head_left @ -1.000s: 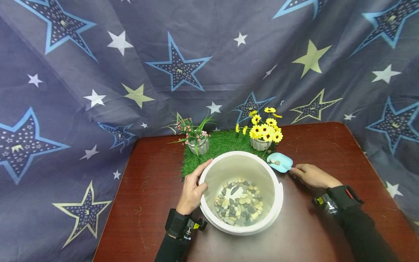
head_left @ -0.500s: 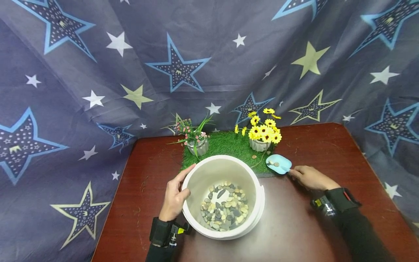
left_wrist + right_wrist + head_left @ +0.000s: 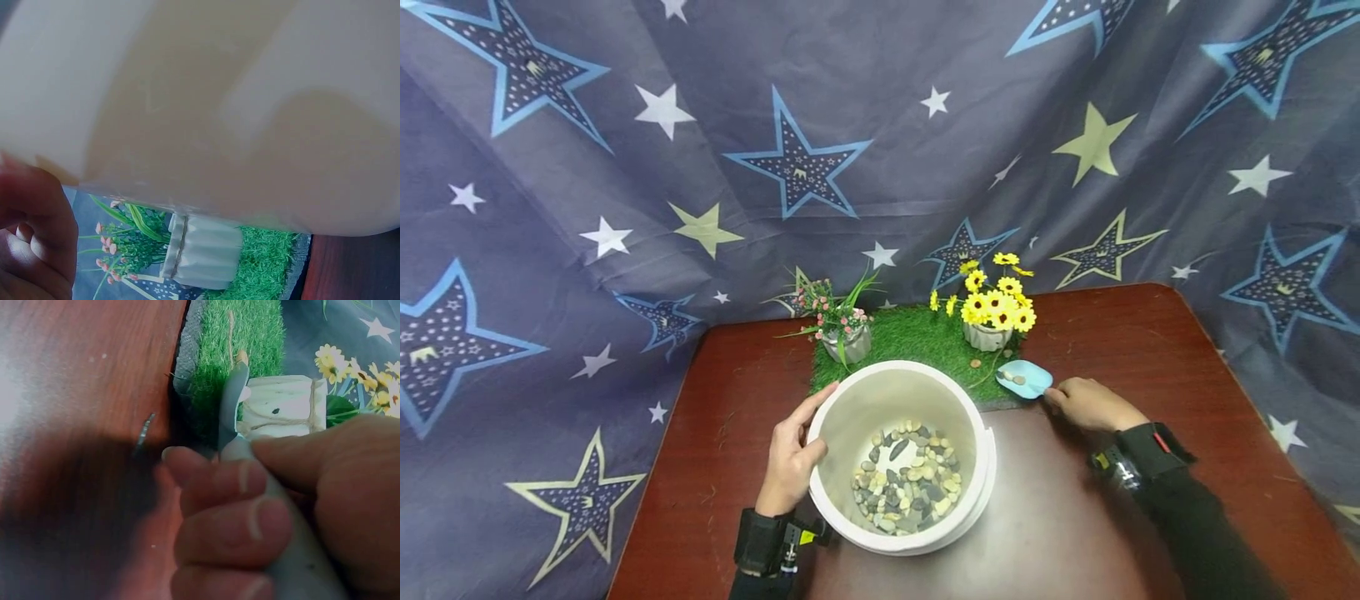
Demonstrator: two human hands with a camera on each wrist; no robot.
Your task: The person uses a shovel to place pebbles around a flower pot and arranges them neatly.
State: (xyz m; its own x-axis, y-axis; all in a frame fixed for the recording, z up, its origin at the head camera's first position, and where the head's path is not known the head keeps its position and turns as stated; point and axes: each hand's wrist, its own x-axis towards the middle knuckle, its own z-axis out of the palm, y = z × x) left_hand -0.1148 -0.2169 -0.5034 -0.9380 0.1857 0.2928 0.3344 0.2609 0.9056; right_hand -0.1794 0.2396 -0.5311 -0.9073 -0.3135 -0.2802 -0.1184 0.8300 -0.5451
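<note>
A white bucket (image 3: 887, 387) leans toward me in the head view, its mouth showing grey and cream pebbles (image 3: 917, 492) at the bottom. My left hand (image 3: 788, 457) grips its left rim, thumb over the edge. The bucket's wall (image 3: 206, 94) fills most of the left wrist view. To the right, my right hand (image 3: 1093, 406) holds a light blue scoop (image 3: 1037, 380) by the handle. A few pebbles (image 3: 1017, 379) lie in the scoop, which is over the grass mat's right front corner. Curled fingers (image 3: 234, 528) wrap the handle in the right wrist view.
Behind the bucket lies a green artificial grass mat (image 3: 910, 333). On it stand a pot of pink flowers (image 3: 848, 343) and a pot of yellow flowers (image 3: 987, 336). A loose pebble (image 3: 975, 363) rests on the mat. A starry cloth (image 3: 820, 242) hangs behind the brown table (image 3: 745, 367).
My left hand has shifted the bucket left, away from the scoop, uncovering more of the mat and a pebble there. The right hand keeps hold of the scoop in nearly the same place.
</note>
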